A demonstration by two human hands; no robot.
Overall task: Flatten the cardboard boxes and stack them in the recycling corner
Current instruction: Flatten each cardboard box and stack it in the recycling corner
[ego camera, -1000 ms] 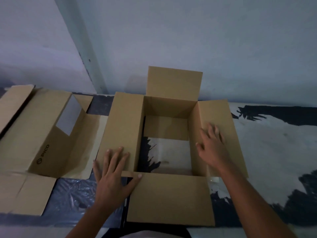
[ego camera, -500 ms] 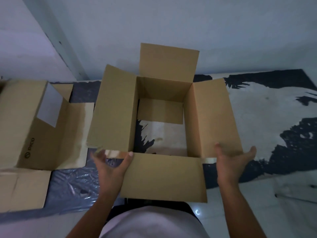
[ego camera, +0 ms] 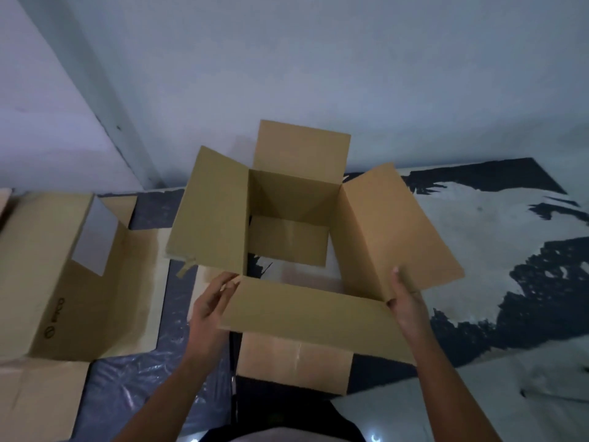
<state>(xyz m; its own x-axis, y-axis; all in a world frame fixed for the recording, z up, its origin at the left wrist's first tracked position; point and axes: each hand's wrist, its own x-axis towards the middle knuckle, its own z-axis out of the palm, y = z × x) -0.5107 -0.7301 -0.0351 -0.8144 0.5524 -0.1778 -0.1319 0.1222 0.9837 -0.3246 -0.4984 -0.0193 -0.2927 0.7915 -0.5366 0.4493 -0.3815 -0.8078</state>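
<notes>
An open brown cardboard box (ego camera: 293,193) hangs lifted above the floor in front of me, all top flaps spread outward. Its bottom is open, and the floor shows through it. One bottom flap (ego camera: 293,362) hangs below the near side. My left hand (ego camera: 213,304) holds the near-left corner, fingertips at the edge of the near flap. My right hand (ego camera: 406,301) grips the near-right corner, thumb lying on the right flap. A flattened cardboard box (ego camera: 63,266) with a pale label lies on the floor to the left.
A pale wall (ego camera: 318,74) stands right behind the box, with a wall corner at the left. Dark crinkled plastic sheeting (ego camera: 127,387) covers the floor on the left, and a black-and-white patterned mat (ego camera: 494,244) lies to the right. White tile (ego camera: 446,403) shows at the near right.
My hands left the side flaps, where they pressed flat, and took the near corners. The box has risen off the floor, its side flaps now tilted upward.
</notes>
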